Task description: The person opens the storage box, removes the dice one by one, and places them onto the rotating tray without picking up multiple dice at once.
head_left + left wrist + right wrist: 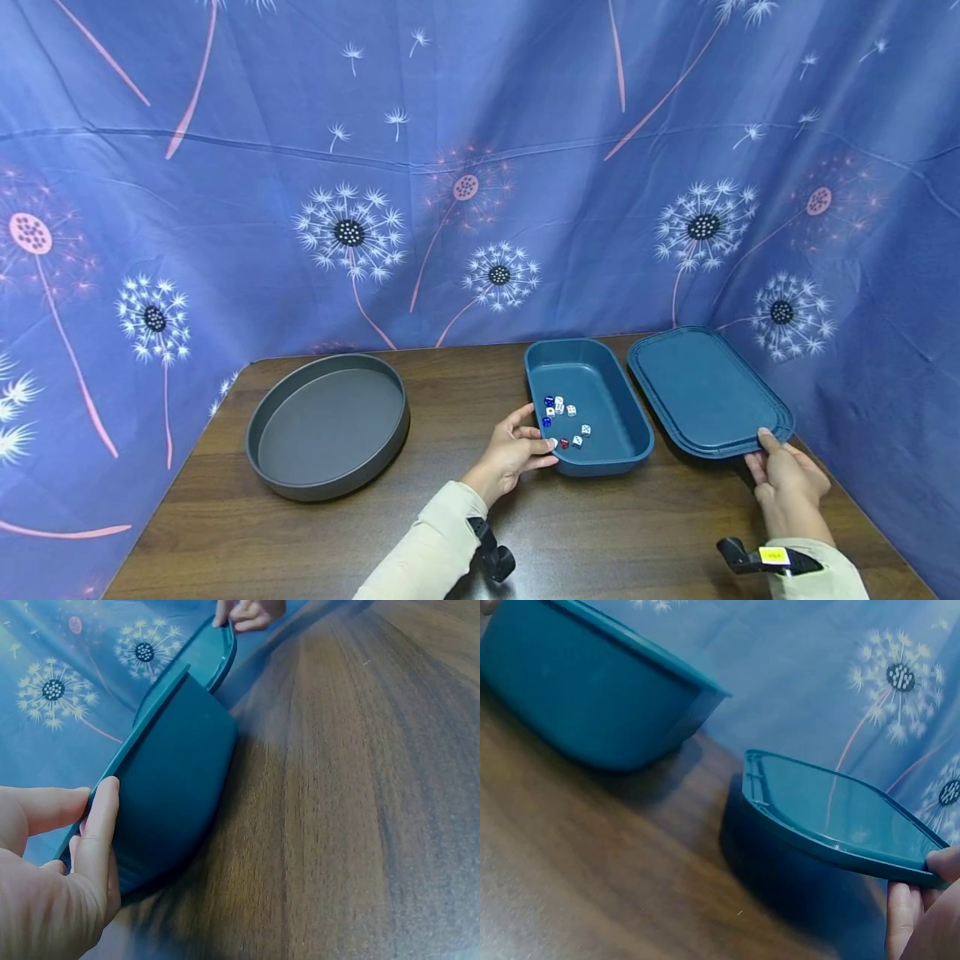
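On a wooden bench (pixel 465 417), the left hand (pixel 512 450) pinches a box (pixel 603 400) of dice (pixel 559 407) by its left side, seemingly steadying it, while the right hand (pixel 789 481) pinches a lid (pixel 705 392) just beside, apparently to hold it up.

Wears a plain cream left sleeve (pixel 423 546) at 6 o'clock in the head view, creased, and a matching right sleeve (pixel 825 575) at 4 o'clock. Carries a black left wrist mount (pixel 485 537) with a rounded end (pixel 500 564) toward 5 o'clock. Carries a black right wrist mount (pixel 742 557) projecting toward 9 o'clock, marked with a yellow label (pixel 775 556) bearing illegible dark characters. Bare at left grip (pixel 513 452) and right grip (pixel 791 483).
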`<state>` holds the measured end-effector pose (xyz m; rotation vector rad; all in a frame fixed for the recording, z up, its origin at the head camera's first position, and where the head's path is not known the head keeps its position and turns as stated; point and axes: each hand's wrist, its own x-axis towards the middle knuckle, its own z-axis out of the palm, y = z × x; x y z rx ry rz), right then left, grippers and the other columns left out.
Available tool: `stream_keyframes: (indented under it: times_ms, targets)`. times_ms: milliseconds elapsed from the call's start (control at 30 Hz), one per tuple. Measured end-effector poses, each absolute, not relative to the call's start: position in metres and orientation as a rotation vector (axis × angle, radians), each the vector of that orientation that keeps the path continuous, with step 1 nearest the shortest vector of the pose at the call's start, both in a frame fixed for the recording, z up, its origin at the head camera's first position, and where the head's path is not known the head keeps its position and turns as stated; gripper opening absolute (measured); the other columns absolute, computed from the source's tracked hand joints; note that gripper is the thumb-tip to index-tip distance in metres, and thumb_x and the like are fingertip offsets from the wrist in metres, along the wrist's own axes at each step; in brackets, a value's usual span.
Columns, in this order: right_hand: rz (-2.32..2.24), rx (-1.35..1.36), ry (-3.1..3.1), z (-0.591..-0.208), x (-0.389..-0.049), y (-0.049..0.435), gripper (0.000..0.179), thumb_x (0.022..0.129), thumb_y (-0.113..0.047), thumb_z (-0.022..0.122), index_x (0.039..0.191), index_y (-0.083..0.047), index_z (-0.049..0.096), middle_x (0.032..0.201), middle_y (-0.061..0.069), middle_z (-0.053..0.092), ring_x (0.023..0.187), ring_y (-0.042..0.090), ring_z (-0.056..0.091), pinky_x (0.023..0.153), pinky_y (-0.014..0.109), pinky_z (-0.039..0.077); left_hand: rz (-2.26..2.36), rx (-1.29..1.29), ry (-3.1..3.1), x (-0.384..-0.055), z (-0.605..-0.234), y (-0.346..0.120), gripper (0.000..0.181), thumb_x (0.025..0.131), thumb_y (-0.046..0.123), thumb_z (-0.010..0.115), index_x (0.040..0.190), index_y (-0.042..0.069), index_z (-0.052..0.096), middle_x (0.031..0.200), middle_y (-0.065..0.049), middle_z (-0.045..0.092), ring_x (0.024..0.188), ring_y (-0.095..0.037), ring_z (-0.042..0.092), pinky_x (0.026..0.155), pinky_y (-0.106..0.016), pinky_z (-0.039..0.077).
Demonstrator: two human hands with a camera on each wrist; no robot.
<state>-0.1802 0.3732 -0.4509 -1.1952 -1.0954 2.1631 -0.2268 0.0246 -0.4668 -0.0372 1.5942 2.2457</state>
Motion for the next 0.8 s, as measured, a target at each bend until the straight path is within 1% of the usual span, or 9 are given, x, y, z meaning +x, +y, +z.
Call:
stream_keyframes:
  times_ms: [200,367,500,600,700,800]
  targets:
    - [2.170,-1.262,-1.064,-0.464,-0.181,0.376,0.023,0.083,-0.010,0.072,0.065,-0.015,0.059,0.056,-0.005,0.057,0.050,0.005,0.059,0.053,0.021,0.054,2.256,-0.040,1.581,-0.227,-0.466,0.026,0.077,0.079,-0.021,0.061,0.147,0.001,0.033,0.091,-0.009,0.050,0.078,-0.019,0.063,0.072,-0.039,0.057]
    - [2.167,-1.266,-1.111,-0.468,-0.184,0.377,0.029,0.083,-0.006,0.071,0.060,-0.013,0.056,0.054,-0.004,0.060,0.049,0.007,0.062,0.054,0.021,0.054,2.255,-0.047,1.584,-0.226,-0.465,0.027,0.077,0.079,-0.021,0.061,0.147,0.002,0.033,0.092,-0.010,0.049,0.078,-0.019,0.063,0.072,-0.039,0.058]
    - [2.177,-1.274,-1.165,-0.470,-0.186,0.380,0.032,0.082,0.001,0.069,0.057,-0.013,0.057,0.052,-0.003,0.060,0.048,0.009,0.063,0.055,0.022,0.055,2.254,-0.045,1.585,-0.226,-0.464,0.027,0.076,0.080,-0.021,0.060,0.147,0.002,0.033,0.091,-0.010,0.049,0.079,-0.020,0.062,0.072,-0.039,0.057]
    - [2.170,-1.283,-1.294,-0.472,-0.188,0.384,0.031,0.082,0.003,0.068,0.058,-0.014,0.057,0.051,-0.003,0.060,0.048,0.011,0.064,0.056,0.022,0.055,2.254,-0.047,1.588,-0.227,-0.463,0.027,0.076,0.080,-0.021,0.060,0.147,0.002,0.033,0.091,-0.009,0.049,0.080,-0.021,0.062,0.072,-0.039,0.058]
    - [2.175,-1.264,-1.530,-0.474,-0.189,0.392,0.029,0.086,0.001,0.065,0.061,-0.013,0.056,0.050,0.000,0.062,0.049,0.013,0.065,0.057,0.023,0.056,2.254,-0.052,1.588,-0.228,-0.462,0.028,0.076,0.079,-0.021,0.060,0.147,0.002,0.033,0.091,-0.009,0.049,0.080,-0.021,0.063,0.072,-0.039,0.058]
    - [2.251,-1.173,-1.762,-0.474,-0.192,0.406,0.028,0.090,-0.001,0.060,0.062,-0.009,0.059,0.052,0.005,0.064,0.052,0.015,0.067,0.059,0.024,0.056,2.256,-0.046,1.588,-0.229,-0.461,0.029,0.077,0.079,-0.021,0.060,0.147,0.002,0.033,0.091,-0.009,0.049,0.079,-0.020,0.063,0.072,-0.040,0.057]
